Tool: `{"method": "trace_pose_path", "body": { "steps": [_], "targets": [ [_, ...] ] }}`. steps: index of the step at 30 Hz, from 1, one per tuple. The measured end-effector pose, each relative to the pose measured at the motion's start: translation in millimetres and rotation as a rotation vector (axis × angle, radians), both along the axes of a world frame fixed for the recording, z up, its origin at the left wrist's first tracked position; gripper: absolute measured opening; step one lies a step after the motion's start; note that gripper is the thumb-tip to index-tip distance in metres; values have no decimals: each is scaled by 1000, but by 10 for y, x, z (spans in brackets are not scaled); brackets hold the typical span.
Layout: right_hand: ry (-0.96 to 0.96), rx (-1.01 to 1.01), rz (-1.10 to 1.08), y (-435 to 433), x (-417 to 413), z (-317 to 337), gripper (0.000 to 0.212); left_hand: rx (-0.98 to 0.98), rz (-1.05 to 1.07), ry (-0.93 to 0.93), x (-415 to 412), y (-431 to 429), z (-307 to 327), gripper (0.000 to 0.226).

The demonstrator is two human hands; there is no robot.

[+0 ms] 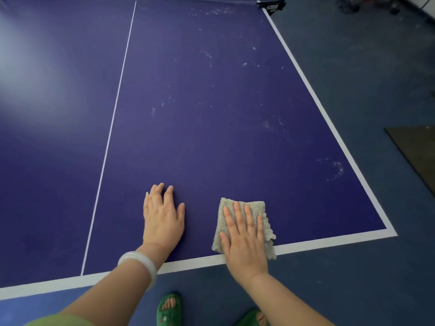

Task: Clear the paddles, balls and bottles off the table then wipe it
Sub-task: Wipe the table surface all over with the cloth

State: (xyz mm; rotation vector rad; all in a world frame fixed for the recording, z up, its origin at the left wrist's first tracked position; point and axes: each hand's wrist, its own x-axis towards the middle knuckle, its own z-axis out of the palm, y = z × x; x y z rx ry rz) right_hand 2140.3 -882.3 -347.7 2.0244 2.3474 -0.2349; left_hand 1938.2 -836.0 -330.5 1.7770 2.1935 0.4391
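Pressing flat, the right hand (pixel 244 243) held straight fingers (pixel 237 215) on the grey cloth (pixel 254 208) at the table (pixel 211 114) near edge, presumably to spread wiping pressure. Left hand (pixel 162 220) lay open beside it, bracing. Pale smudges (pixel 334 170) remained beyond the fingertips (no paddles, balls, bottles in view).

Even indoor light, pale glare on the table (pixel 35 67) upper left, wide-angle bending at edges, soft focus
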Motion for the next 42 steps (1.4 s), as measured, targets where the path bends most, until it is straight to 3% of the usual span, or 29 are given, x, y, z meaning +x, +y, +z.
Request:
{"method": "trace_pose_path", "body": {
  "steps": [4,6,13,17,19,22,25,30,33,39,42],
  "targets": [
    [-16,-12,176,71,473,-20,60,-81,19,-20,810,148,-5,65],
    [-25,-14,153,127,843,-25,59,-138,96,38,1134,193,-51,73],
    [-55,-59,-257,430,2249,-5,59,-142,210,198,1372,212,-225,82],
    [-21,-85,-609,736,2295,19,58,-166,225,219,1418,244,-233,81],
    [-2,-58,-518,760,1977,20,59,-169,229,229,1414,245,-231,81],
    [33,5,4,539,1644,20,59,-168,234,236,1410,247,-238,80],
    [-5,-24,258,384,2078,17,58,-148,235,230,1402,246,-254,78],
    [-60,-87,-13,504,3156,116,58,-127,241,233,1423,244,-263,75],
    [-97,-125,-41,970,3339,116,57,-126,244,234,1424,240,-252,78],
    [31,-145,-307,2326,2868,47,60,-129,246,251,1438,264,-251,85],
    [55,-170,-223,2454,2174,54,59,-124,242,263,1427,257,-267,85]
  ]
}}
